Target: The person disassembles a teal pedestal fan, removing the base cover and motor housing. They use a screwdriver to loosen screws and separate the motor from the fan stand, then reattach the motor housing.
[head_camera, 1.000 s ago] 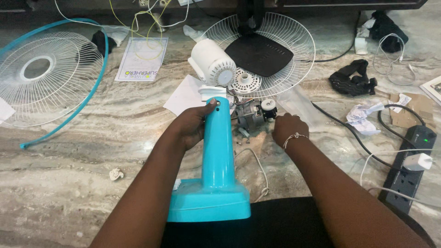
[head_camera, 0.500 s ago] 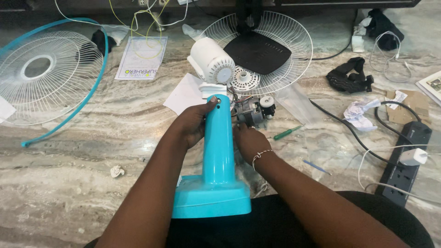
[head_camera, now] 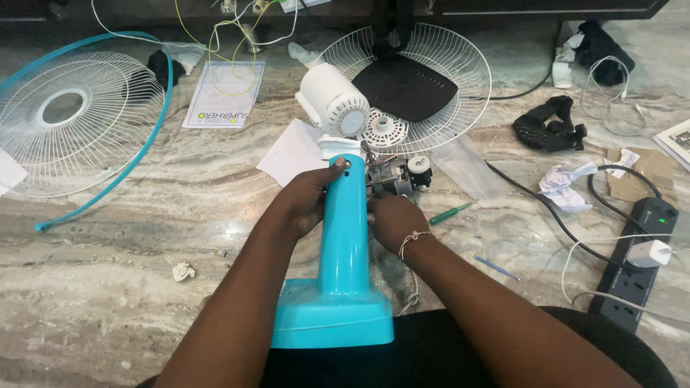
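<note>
We have the turquoise fan stand (head_camera: 343, 251) lying along the marble table (head_camera: 144, 287), base toward us, neck pointing away. Our left hand (head_camera: 305, 197) is wrapped around the upper column, thumb up by the screw hole near the top. Our right hand (head_camera: 392, 219) sits just right of the column, fingers curled at the exposed fan motor (head_camera: 395, 176); we can't tell whether it actually grips anything. White motor housing (head_camera: 332, 100) lies just beyond the neck, with a round white vented cap (head_camera: 382, 129) beside it. Green-handled screwdriver (head_camera: 451, 212) lies right of the motor. White rear grille (head_camera: 431, 79) with a black plate on it sits at far centre, front grille with turquoise rim (head_camera: 68, 122) far left. Black power strip (head_camera: 636, 266) at right edge, white plug in it.
</note>
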